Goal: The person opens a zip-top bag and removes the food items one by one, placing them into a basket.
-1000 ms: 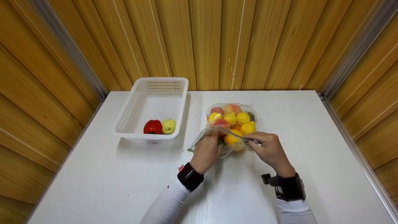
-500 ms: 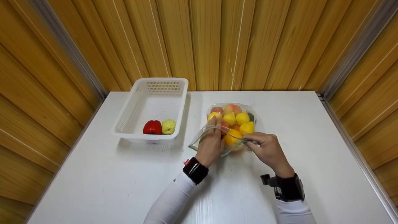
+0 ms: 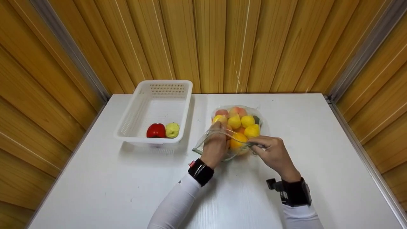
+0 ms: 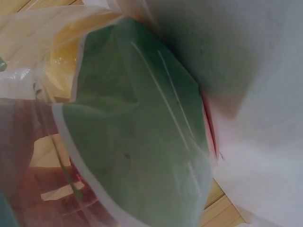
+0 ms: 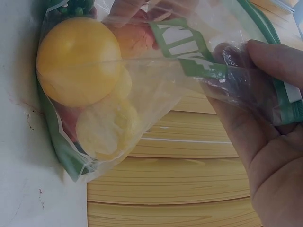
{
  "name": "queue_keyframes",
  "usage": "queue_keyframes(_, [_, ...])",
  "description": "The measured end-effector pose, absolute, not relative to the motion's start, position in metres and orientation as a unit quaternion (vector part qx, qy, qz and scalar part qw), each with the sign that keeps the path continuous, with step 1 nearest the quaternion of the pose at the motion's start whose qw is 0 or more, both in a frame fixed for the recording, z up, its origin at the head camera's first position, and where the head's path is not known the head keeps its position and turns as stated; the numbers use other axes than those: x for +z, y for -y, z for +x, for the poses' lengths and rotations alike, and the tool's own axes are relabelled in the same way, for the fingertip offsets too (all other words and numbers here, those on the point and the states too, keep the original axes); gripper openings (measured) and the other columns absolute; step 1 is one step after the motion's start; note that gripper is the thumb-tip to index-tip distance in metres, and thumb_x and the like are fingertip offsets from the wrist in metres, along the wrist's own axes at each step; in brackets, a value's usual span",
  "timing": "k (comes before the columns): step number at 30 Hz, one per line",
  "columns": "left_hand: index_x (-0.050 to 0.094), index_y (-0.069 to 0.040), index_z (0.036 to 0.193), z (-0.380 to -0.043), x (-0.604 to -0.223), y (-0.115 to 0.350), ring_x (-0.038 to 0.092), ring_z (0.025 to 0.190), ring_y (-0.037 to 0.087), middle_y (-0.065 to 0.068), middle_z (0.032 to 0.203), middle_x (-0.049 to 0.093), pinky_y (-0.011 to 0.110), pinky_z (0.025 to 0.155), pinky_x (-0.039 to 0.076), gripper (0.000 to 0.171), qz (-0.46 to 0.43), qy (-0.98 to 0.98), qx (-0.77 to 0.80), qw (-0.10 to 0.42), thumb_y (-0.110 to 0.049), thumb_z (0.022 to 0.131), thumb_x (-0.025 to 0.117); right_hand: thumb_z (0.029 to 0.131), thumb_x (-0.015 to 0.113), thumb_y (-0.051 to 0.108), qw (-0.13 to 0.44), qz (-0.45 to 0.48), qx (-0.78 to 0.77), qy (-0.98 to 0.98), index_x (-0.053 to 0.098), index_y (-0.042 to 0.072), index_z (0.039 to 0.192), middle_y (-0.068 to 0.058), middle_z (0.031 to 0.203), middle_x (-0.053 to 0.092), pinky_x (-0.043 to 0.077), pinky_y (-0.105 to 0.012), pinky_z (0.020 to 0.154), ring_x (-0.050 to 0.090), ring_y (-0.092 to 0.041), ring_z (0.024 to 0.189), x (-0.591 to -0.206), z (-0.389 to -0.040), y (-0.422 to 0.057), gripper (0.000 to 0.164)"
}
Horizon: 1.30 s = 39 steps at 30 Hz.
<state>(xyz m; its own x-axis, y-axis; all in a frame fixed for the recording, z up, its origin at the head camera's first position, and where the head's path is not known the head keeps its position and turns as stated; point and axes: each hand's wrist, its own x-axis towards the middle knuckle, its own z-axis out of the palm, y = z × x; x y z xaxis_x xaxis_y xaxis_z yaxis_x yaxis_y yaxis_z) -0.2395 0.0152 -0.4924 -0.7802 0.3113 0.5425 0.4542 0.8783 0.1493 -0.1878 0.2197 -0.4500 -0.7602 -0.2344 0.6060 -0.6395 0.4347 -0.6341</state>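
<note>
A clear zip bag [image 3: 203,146] with a green-edged mouth lies on the table, full of fruit. Inside are several yellow lemons [image 3: 247,121], an orange [image 3: 238,140], peaches [image 3: 237,111] and a dark green piece [image 3: 256,120]. My left hand [image 3: 216,146] reaches through the mouth, its fingers around a reddish fruit [image 5: 135,40] that they partly hide. In the left wrist view the bag's green printed panel [image 4: 142,113] covers much of the scene. My right hand [image 3: 270,152] pinches the right side of the mouth between thumb and fingers, keeping it raised.
Left of the bag stands a white plastic basket [image 3: 186,111] with slotted walls. A red bell pepper [image 3: 155,130] and a pale yellow-green knobbly fruit [image 3: 172,130] lie at its near end. Wood-patterned walls [image 3: 210,47] border the white table [image 3: 127,197].
My left hand has moved deeper into the bag, up and slightly right, its fingers reaching over the fruit. The right hand has kept its pinch on the bag almost in place.
</note>
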Motion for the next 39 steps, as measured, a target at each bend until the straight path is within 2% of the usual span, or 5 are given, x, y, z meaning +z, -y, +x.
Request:
queue_keyframes(5, [0.062, 0.000, 0.117, -0.243, -0.495, -0.015, 0.059, 0.095, 0.024, 0.013, 0.106, 0.060, 0.031, 0.082, 0.055, 0.028, -0.206, 0.930, -0.070, 0.296, -0.015, 0.095, 0.068, 0.080, 0.074, -0.019, 0.215, 0.264, 0.460, 0.820, 0.081, 0.000, 0.098, -0.006, 0.094, 0.079, 0.052, -0.010, 0.072, 0.071, -0.007, 0.081, -0.450, -0.187, -0.219, 0.027])
queue_keyframes(12, [0.059, 0.002, 0.122, -0.240, -0.491, -0.014, 0.059, 0.094, 0.024, 0.015, 0.110, 0.058, 0.032, 0.078, 0.056, 0.042, -0.204, 0.939, -0.088, 0.262, -0.015, 0.087, 0.076, 0.080, 0.074, -0.018, 0.210, 0.258, 0.455, 0.826, 0.081, -0.002, 0.098, -0.008, 0.093, 0.079, 0.052, -0.010, 0.072, 0.070, -0.007, 0.080, -0.449, -0.189, -0.221, 0.025])
queue_keyframes(18, [0.061, 0.003, 0.121, -0.231, -0.483, -0.009, 0.059, 0.093, 0.024, 0.013, 0.106, 0.059, 0.033, 0.081, 0.055, 0.039, -0.220, 0.937, -0.097, 0.255, -0.015, 0.090, 0.075, 0.080, 0.075, -0.018, 0.215, 0.260, 0.449, 0.827, 0.081, 0.001, 0.097, -0.007, 0.093, 0.079, 0.052, -0.010, 0.071, 0.069, -0.005, 0.079, -0.450, -0.189, -0.221, 0.026])
queue_keyframes(27, [0.050, 0.006, 0.141, -0.208, -0.471, 0.003, 0.057, 0.123, 0.030, 0.021, 0.132, 0.058, 0.041, 0.106, 0.049, 0.055, -0.240, 0.918, -0.271, 0.163, -0.012, 0.095, 0.074, 0.081, 0.074, -0.018, 0.216, 0.268, 0.459, 0.819, 0.081, 0.000, 0.097, -0.005, 0.092, 0.079, 0.052, -0.010, 0.069, 0.069, -0.005, 0.079, -0.450, -0.188, -0.220, 0.026])
queue_keyframes(39, [0.050, 0.002, 0.140, -0.185, -0.452, 0.015, 0.059, 0.121, 0.025, 0.016, 0.133, 0.061, 0.038, 0.107, 0.048, 0.057, -0.266, 0.902, -0.323, 0.107, -0.016, 0.094, 0.077, 0.081, 0.077, -0.016, 0.222, 0.269, 0.460, 0.817, 0.082, 0.002, 0.096, -0.006, 0.092, 0.079, 0.052, -0.009, 0.070, 0.070, -0.005, 0.080, -0.450, -0.189, -0.220, 0.024])
